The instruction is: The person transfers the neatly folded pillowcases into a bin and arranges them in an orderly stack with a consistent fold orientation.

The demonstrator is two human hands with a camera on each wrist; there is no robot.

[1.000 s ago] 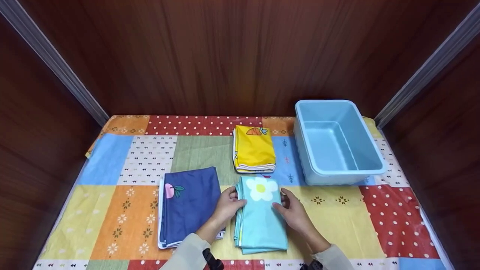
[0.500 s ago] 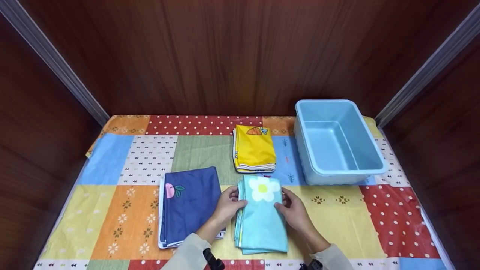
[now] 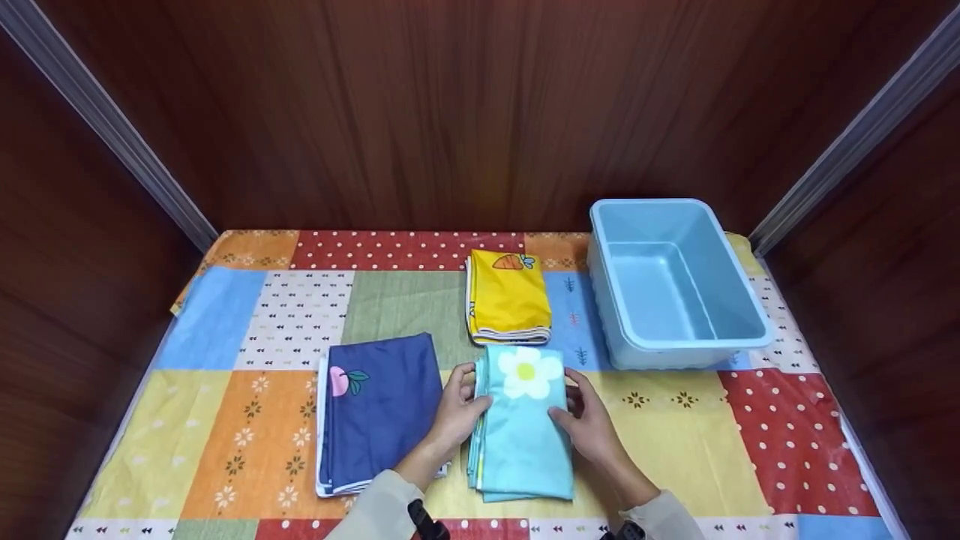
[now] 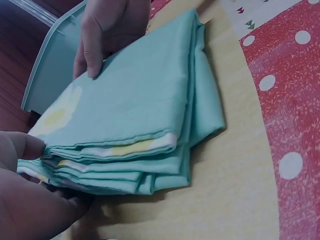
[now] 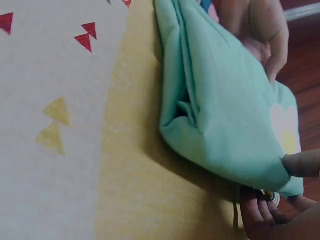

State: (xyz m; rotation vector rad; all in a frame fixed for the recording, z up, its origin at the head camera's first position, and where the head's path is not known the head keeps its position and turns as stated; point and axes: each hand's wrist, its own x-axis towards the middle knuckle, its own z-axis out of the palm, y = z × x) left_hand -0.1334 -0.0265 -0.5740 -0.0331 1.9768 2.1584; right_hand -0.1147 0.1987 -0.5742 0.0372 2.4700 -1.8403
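A turquoise cloth with a white flower print is folded into a thick, many-layered rectangle. At its left edge my left hand pinches the layers, thumb on top and fingers beneath. Opposite, the right edge is gripped the same way by my right hand. In the left wrist view the stacked folds of the cloth show along one side. The right wrist view has the cloth's flower end raised over the table, with my right hand's fingers under it.
Left of the hands lies a folded navy cloth with a pink fruit print. A folded yellow cloth with a carrot print is just beyond the turquoise one. At the back right stands a light blue bin on the patchwork tablecloth. Wooden panels enclose the table.
The turquoise cloth has shifted slightly away from the person, toward the yellow cloth, with both hands still holding its sides. The other cloths and the bin have stayed put.
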